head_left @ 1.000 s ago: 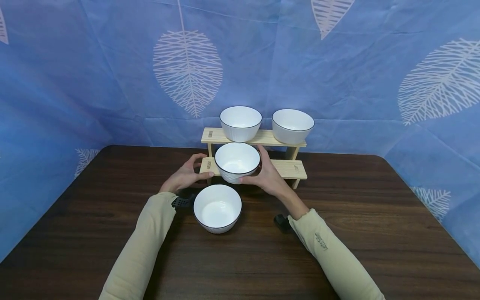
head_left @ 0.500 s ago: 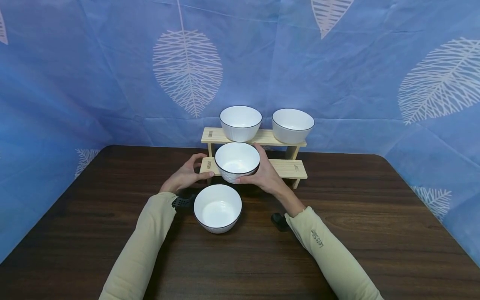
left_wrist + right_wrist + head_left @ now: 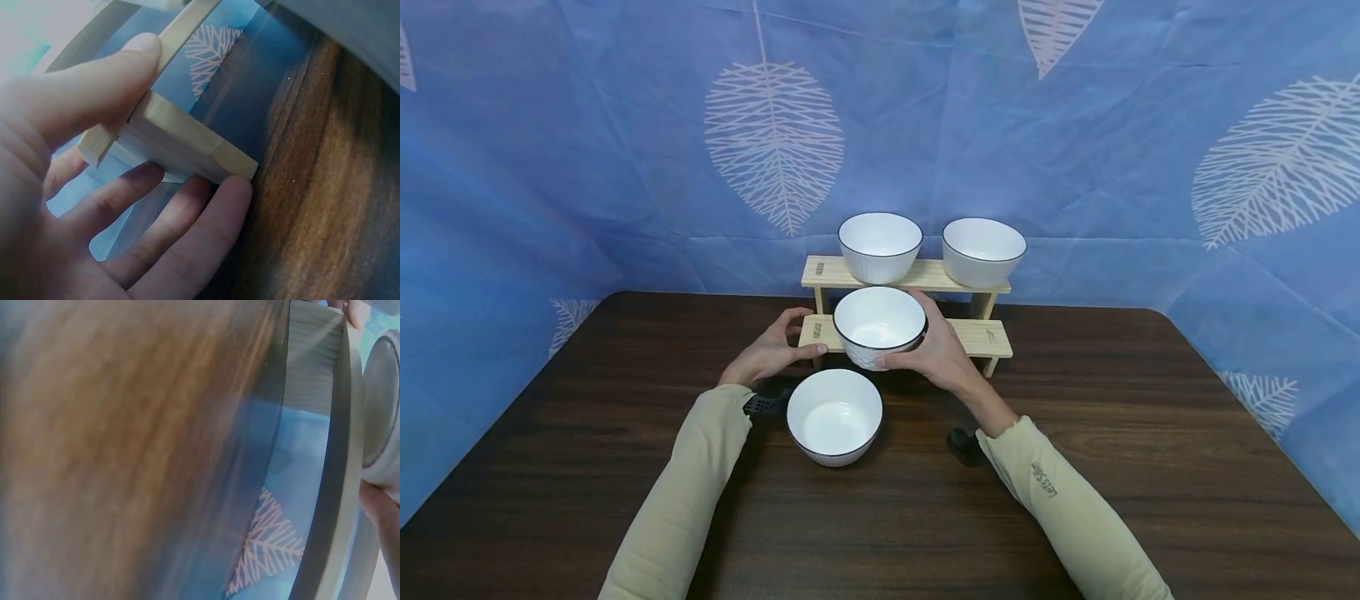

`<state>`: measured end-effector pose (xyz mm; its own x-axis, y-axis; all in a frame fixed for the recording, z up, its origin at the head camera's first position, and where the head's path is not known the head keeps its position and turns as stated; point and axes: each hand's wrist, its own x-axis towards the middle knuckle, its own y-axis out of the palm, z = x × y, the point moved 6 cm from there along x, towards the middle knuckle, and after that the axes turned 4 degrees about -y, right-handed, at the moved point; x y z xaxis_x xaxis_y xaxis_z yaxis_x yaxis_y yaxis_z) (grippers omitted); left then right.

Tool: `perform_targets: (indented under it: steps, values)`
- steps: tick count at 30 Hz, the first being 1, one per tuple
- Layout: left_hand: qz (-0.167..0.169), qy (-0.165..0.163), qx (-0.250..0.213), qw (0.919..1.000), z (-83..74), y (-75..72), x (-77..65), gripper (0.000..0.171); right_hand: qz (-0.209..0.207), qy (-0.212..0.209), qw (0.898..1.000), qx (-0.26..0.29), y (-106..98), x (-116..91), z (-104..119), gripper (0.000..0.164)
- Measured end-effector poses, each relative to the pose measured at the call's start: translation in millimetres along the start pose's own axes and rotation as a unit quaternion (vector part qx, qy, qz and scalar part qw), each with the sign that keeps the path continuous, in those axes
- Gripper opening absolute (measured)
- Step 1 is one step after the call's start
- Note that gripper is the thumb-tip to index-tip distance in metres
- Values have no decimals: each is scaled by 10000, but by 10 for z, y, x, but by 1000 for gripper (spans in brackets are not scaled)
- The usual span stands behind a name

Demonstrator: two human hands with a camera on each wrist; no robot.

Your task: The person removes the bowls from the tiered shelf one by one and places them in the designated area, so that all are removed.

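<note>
A white bowl with a dark rim (image 3: 878,318) is held at its right side by my right hand (image 3: 936,354), thumb in front and fingers behind. It is at the left part of the lower board (image 3: 981,337) of a two-tier wooden shelf; whether it touches the board I cannot tell. In the right wrist view the bowl's underside (image 3: 381,403) shows beside the board edge. My left hand (image 3: 766,352) grips the shelf's left end. The left wrist view has its thumb on the board and fingertips against the wooden leg (image 3: 187,140).
Two similar bowls, one left (image 3: 880,242) and one right (image 3: 983,246), stand on the upper board (image 3: 934,273). Another white bowl (image 3: 835,412) rests on the dark wooden table (image 3: 880,533) before the shelf. A blue leaf-patterned cloth (image 3: 647,167) hangs behind.
Over the last half second, the bowl in my right hand has shifted slightly right and toward me. My left hand stays on the shelf; the other bowls stay put.
</note>
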<state>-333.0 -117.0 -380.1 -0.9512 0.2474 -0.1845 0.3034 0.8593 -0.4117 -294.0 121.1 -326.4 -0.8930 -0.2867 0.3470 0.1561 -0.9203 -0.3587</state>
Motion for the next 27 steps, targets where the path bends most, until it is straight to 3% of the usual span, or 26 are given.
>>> perform_targets:
  steps: [17, 27]
  values:
    - [6, 67, 50, 10000, -5, -28, -8, 77, -176, 296, 9984, -443, -310, -210, 55, 108]
    - [46, 161, 45, 9998, -9, -11, -18, 78, -23, 330, 9977, -587, -408, -343, 71, 110]
